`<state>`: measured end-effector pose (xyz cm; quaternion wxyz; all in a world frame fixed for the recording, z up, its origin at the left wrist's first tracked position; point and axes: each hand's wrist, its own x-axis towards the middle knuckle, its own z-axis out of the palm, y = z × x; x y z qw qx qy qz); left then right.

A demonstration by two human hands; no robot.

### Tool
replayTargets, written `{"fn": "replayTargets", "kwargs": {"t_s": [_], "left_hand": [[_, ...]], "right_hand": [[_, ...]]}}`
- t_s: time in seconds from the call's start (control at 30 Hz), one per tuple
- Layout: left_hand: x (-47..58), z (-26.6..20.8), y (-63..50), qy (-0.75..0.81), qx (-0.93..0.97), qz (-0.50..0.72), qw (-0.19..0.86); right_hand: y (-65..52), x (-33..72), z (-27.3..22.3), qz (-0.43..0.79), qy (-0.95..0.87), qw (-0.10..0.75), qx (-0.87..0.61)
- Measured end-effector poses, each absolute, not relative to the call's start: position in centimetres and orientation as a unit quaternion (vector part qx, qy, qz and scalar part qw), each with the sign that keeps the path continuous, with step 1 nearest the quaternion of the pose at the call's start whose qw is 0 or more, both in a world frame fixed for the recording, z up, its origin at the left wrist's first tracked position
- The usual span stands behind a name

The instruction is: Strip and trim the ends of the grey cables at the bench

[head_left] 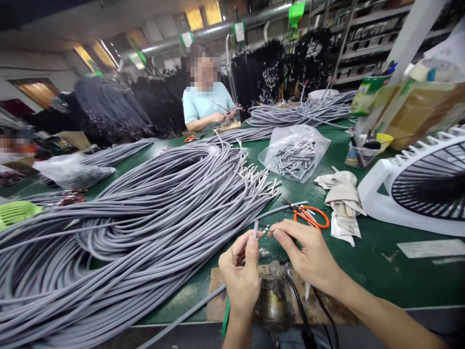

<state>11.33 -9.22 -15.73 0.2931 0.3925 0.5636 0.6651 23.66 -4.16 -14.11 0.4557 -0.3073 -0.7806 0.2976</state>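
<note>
My left hand [240,266] is closed around the end of a grey cable [198,308]. A pale lilac tip [255,228] sticks up between its thumb and fingers, and the cable runs down to the lower left. Just to the right, my right hand [308,254] has thumb and forefinger pinched together, and anything between them is too small to make out. White scraps lie on the table by the fingertips. Below the hands a worn metal device [274,298] stands on a wooden board [215,286]. Orange-handled scissors [314,216] lie beyond my right hand.
A large bundle of grey cables [152,208] covers the left of the green table [378,276]. Behind the scissors lies a plastic bag [296,152] of short grey pieces. A cloth [341,201] and white fan [378,194] stand right. Opposite, a person [207,104] handles wires.
</note>
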Motion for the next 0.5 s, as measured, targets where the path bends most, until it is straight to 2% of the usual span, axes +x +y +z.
{"fn": "replayTargets", "kwargs": {"t_s": [0.17, 0.33, 0.5], "left_hand": [[11.6, -15.5, -9.2, 0.541, 0.422, 0.662, 0.301], [11.4, -16.3, -9.6, 0.527, 0.449, 0.646, 0.321], [11.2, -16.8, -9.7, 0.524, 0.440, 0.652, 0.327]], "right_hand": [[-4.8, 23.6, -14.4, 0.276, -0.804, 0.437, -0.295], [-5.0, 23.6, -14.5, 0.229, -0.810, 0.454, -0.291], [-5.1, 23.5, -14.4, 0.230, -0.811, 0.450, -0.295]]}}
